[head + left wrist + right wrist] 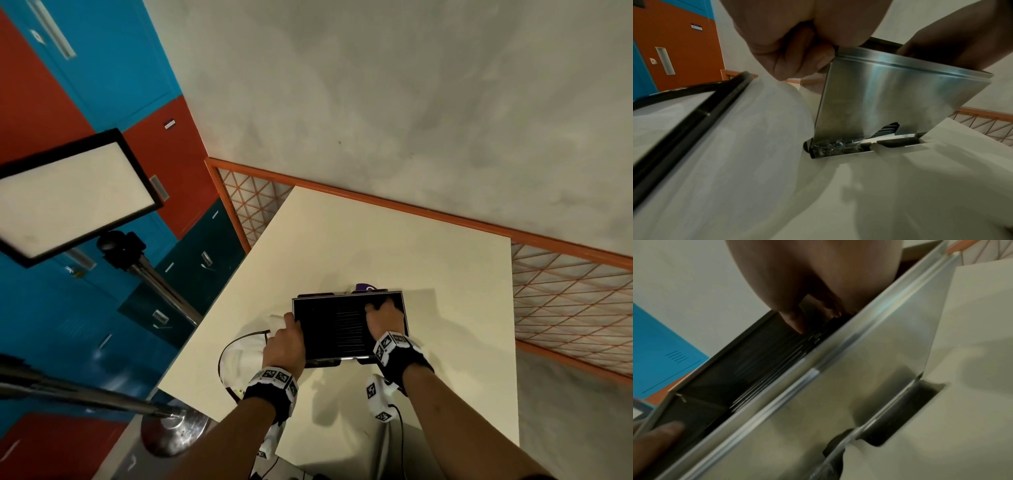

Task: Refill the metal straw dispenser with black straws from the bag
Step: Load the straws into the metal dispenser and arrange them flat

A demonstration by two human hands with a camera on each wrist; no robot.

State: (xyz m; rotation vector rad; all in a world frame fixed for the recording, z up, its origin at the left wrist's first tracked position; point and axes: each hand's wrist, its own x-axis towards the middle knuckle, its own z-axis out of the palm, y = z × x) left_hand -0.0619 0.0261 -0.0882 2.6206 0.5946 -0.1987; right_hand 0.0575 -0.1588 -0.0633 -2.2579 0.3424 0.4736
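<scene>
the rigid, slick brushed-steel box dispenser [349,325] is held at its rim by the curled left hand [284,346]; the right hand [383,317] reaches inside onto light black plastic straws [777,356], grip unclear.

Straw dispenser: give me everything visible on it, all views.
The metal straw dispenser is a brushed, shiny steel box that stands upright on the cream table, top open. Black straws lie side by side inside, and some show through a cut-out low on its front. Dark feet sit under its base. The left hand grips its left rim; the right hand reaches inside onto the straws. A translucent bag lies beside it.
</scene>
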